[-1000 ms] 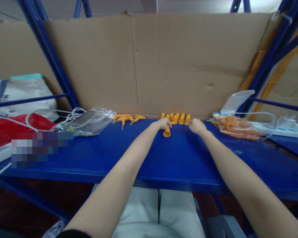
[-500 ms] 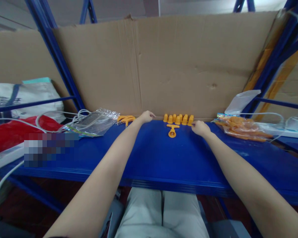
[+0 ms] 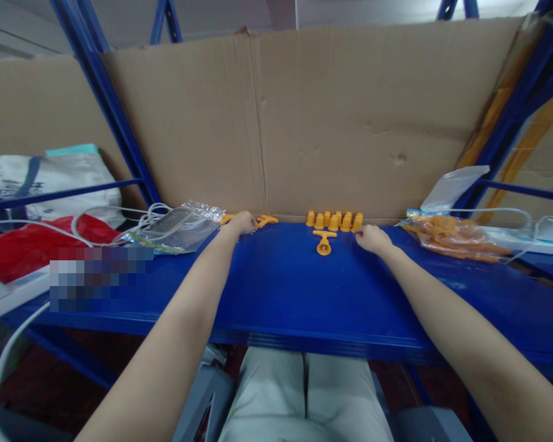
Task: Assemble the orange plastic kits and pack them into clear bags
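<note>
My left hand (image 3: 245,222) is curled down among yellow T-shaped handles at the back of the shelf. One handle (image 3: 225,218) pokes out on its left and another handle (image 3: 268,219) lies to its right. Small metal chains show below the hand, and whatever its fingers grip is hidden. Two staggered rows of yellow cups (image 3: 333,222) stand upside down near the cardboard. In front of them lies a yellow T-handled piece with a flared cup (image 3: 324,247), its mouth facing me. My right hand (image 3: 372,238) is closed, fingertips beside the rightmost cup (image 3: 358,221); its pinch is too small to read.
A clear bag of orange parts (image 3: 451,236) lies at the right, and a clear plastic bag (image 3: 184,227) with white cables at the left. Cardboard (image 3: 332,123) walls off the back. Blue posts (image 3: 108,104) frame the shelf (image 3: 286,294). A red item (image 3: 46,239) lies far left.
My left hand has moved left onto the handles and curled its fingers. A handle now shows to its right, where the hand was. My right hand stays by the cups.
</note>
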Available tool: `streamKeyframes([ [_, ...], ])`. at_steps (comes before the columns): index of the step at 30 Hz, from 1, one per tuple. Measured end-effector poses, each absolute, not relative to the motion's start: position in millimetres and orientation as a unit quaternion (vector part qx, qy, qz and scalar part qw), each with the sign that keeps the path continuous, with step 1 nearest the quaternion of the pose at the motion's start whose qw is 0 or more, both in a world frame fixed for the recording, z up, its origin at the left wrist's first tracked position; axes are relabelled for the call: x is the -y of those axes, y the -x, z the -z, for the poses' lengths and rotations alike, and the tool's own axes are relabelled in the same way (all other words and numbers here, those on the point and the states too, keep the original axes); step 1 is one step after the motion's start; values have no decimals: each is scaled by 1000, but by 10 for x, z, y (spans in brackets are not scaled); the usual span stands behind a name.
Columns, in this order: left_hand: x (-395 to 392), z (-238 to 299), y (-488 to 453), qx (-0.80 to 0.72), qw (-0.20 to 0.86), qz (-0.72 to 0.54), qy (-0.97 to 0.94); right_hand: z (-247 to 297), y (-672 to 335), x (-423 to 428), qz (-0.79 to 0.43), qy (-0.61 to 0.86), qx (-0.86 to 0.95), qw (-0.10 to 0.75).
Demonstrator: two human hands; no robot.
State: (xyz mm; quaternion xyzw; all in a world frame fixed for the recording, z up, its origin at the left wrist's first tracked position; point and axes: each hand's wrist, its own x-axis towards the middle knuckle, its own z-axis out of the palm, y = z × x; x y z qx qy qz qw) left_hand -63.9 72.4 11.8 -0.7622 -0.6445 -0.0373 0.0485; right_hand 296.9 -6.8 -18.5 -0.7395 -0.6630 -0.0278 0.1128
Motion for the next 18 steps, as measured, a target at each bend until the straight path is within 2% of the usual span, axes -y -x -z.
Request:
streamKeyframes([
  [6, -769, -2, 296, 670, 58, 30, 739, 173, -2957, 81, 31, 735, 669, 107],
  [12, -771, -23, 52, 606, -53, 41, 793, 167, -2940, 85, 32, 731, 676, 87],
  [16, -729, -55, -50, 539, -169, 91, 820, 162, -2938, 83, 32, 732, 675, 92],
  [18, -720, -65, -67, 528, -168, 122, 824, 158, -2936, 87, 33, 730, 677, 92],
])
